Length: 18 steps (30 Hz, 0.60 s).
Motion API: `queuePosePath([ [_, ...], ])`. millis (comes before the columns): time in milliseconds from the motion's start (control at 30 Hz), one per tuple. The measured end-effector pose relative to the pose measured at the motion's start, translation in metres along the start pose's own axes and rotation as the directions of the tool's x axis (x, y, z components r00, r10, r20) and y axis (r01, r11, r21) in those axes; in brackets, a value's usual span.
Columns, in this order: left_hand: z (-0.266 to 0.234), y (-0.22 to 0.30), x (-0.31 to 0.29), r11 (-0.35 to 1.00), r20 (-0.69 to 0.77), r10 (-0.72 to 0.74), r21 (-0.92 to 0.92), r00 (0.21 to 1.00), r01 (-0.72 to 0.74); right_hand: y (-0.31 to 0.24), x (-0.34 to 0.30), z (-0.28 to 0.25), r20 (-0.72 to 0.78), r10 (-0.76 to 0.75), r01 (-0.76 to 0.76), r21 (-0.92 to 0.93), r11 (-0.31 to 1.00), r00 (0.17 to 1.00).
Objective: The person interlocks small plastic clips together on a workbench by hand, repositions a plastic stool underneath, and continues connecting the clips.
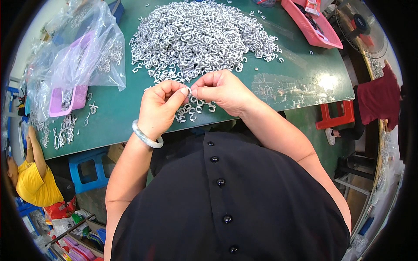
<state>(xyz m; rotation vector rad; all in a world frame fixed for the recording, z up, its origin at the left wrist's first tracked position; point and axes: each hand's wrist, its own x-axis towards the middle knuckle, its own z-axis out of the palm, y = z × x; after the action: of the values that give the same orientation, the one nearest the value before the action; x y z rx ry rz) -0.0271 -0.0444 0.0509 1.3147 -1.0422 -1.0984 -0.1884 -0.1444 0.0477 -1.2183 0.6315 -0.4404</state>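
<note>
My left hand (160, 102), a pale bangle (146, 135) at its wrist, is closed in a pinch at the front of the table. Between its thumb and forefinger shows the edge of a small silvery curved piece (190, 91). Right beside it my right hand (224, 91) is also pinched, its fingertips at the same piece; whether it grips it is hidden. Under the hands lie several loose curved pieces (191, 114), C- or S-shaped. Just beyond them rises a large heap of the same silvery pieces (200, 37).
At the left stand a lilac basket (55, 104) and clear plastic bags (102, 56) of small parts. A pink basket (320, 37) sits back right, near a fan (360, 24). A red stool (323, 117) and a blue stool (77, 174) flank the table. People are at both sides.
</note>
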Motion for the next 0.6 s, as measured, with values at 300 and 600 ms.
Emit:
queuePosePath([
  [300, 0.003, 0.0011, -0.0012, 1.0, -0.002, 0.004, 0.018, 1.0, -0.004, -0.0024, -0.0004, -0.0026, 0.027, 0.029, -0.027, -0.046, 0.999, 0.999],
  [600, -0.0002, 0.0019, 0.0005, 0.983, 0.019, -0.141, -0.115, 0.99, 0.142, -0.0031, 0.0, -0.005, 0.078, 0.033, -0.031, -0.03, 0.999, 0.996],
])
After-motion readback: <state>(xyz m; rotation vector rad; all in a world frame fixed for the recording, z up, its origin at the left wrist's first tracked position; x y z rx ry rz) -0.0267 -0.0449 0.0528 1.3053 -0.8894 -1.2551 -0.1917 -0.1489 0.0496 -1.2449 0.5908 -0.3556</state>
